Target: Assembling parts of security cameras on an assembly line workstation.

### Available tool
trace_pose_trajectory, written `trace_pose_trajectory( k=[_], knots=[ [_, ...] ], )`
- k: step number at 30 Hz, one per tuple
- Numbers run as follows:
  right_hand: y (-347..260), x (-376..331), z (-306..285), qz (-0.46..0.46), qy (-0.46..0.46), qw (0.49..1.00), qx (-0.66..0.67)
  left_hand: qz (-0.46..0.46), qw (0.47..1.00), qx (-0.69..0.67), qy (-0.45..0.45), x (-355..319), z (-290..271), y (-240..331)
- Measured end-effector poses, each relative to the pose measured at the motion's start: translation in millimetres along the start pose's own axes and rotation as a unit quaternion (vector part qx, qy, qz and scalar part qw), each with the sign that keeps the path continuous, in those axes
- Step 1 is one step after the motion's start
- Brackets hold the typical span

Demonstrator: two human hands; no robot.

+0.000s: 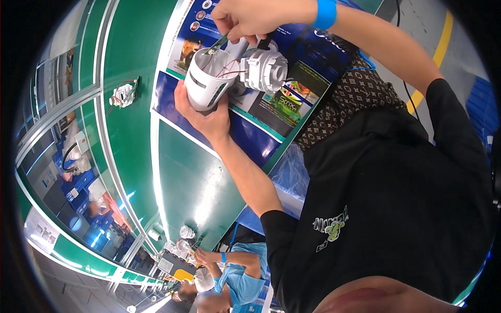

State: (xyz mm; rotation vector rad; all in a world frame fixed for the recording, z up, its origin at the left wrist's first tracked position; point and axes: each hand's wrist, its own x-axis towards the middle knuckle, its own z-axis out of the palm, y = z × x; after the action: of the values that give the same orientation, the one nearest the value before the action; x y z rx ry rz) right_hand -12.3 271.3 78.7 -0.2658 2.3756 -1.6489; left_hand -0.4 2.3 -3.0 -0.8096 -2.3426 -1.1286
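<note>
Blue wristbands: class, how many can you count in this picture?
2. One blue wristband is on the right wrist, at the top. The other is on a co-worker's wrist, bottom centre. Others may be hidden.

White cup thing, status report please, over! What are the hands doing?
Left hand wrapped round the white cylinder housing. Right hand pinching a small part at its open top, red wires inside. White motor piece alongside. Nothing in the way.

light: bright, even, from overhead | glare: white sheen on glossy green worktop [201, 193], below the fingers [180, 99] | distortion: strong fisheye bend, black vignette at rim | blur: soft toward edges, centre sharp
</note>
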Motion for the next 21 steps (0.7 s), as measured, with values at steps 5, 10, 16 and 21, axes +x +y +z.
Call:
trace_pose_trajectory(
  k=[5, 10, 16, 21],
  knots=[
    [-5, 15, -11, -0.026, -0.067, 0.994, -0.085, 0.019, 1.0, 0.004, -0.005, 2, 2, -1],
    [1, 21, -1, -0.011, -0.063, 0.998, 0.007, 0.019, 1.0, 0.018, 0.001, 2, -2, -4],
    [14, 35, 19, -0.234, 0.003, 0.948, -0.214, 0.009, 1.0, -0.009, -0.007, 3, 1, -4],
    [19, 33, 18, -0.199, -0.046, 0.974, -0.101, -0.02, 0.999, -0.029, 0.0, -2, -1, -3]
  ],
)
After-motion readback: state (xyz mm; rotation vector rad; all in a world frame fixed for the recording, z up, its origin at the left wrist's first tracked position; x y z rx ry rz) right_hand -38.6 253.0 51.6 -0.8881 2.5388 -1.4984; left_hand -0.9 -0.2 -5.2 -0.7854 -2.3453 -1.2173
